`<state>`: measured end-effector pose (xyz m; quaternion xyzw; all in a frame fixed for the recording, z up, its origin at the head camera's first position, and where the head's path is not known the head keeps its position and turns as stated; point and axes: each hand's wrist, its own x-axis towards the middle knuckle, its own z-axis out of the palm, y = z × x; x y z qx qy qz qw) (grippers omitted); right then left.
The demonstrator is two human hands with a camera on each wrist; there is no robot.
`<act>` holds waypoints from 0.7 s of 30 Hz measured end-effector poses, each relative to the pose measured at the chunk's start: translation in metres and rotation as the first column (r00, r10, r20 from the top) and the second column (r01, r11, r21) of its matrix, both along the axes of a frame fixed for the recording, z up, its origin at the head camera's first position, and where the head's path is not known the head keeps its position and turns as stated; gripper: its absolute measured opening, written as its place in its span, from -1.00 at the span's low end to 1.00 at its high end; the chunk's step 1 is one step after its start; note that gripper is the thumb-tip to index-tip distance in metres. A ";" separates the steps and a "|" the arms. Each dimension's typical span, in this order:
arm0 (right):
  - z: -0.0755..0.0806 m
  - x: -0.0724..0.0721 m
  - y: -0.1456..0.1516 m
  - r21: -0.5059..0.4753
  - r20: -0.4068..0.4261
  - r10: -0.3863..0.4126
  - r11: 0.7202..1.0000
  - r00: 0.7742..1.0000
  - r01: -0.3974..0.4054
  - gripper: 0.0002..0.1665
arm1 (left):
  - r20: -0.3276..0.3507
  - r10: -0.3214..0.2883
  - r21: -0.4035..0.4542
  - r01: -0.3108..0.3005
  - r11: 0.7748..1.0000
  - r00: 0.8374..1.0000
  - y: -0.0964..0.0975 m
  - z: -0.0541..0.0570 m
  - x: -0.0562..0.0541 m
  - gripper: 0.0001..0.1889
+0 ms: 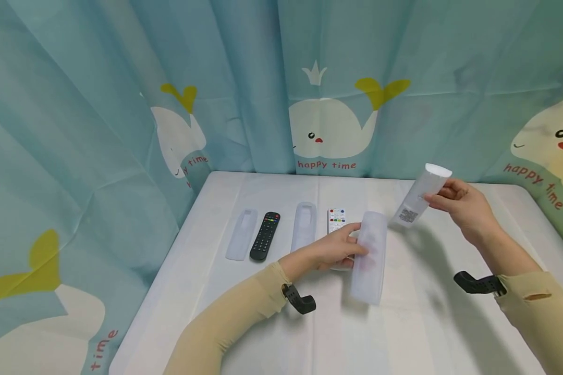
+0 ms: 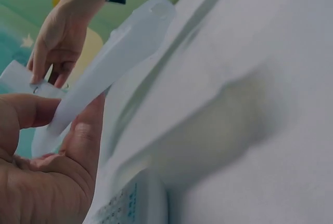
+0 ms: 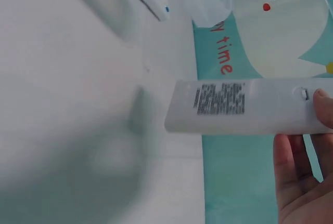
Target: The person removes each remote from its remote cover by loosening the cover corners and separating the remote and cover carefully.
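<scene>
My left hand (image 1: 335,249) grips a translucent remote-control cover (image 1: 371,260) by its left edge, thumb on one face and fingers behind. The cover stands tilted above the table. My right hand (image 1: 464,208) pinches the upper part of a white remote control (image 3: 229,122), raised and slanting, its back with a printed label (image 3: 221,99) facing the right wrist camera. The remote's lower end is near the cover's top, apart from it. A second white remote (image 1: 337,216) lies on the table, partly hidden behind my left hand.
A black remote (image 1: 265,237) lies left on the white table (image 1: 427,323), between two more translucent covers, one at its left (image 1: 242,234) and one at its right (image 1: 304,224). A blue curtain (image 1: 244,130) with whale prints hangs behind and beside the table.
</scene>
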<state>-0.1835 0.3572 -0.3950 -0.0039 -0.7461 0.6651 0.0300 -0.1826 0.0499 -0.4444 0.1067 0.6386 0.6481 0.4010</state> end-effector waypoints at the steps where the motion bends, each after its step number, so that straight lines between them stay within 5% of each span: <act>1: 0.000 0.001 0.000 0.025 -0.002 -0.004 1.000 1.000 0.004 -0.61 | -0.001 0.010 -0.006 -0.010 1.000 1.000 0.000 0.001 -0.001 -0.20; 5: -0.001 0.006 0.002 0.033 -0.008 0.005 0.999 1.000 -0.004 -0.56 | 0.020 0.038 -0.008 -0.038 0.999 0.999 0.001 0.001 -0.006 -0.18; 9: -0.002 0.009 0.000 0.139 -0.017 -0.017 0.990 1.000 0.019 -0.49 | 0.033 0.035 0.004 -0.035 0.999 0.999 0.001 0.002 -0.011 -0.18; 15: -0.004 0.012 -0.002 0.365 -0.015 -0.054 0.929 0.998 0.056 -0.28 | 0.033 0.021 -0.007 -0.020 1.000 0.999 0.001 0.003 -0.019 -0.18; 21: -0.005 0.017 -0.002 0.460 -0.044 -0.039 0.886 0.998 0.055 -0.30 | 0.055 0.063 -0.022 -0.062 0.998 0.996 0.006 0.009 -0.024 -0.18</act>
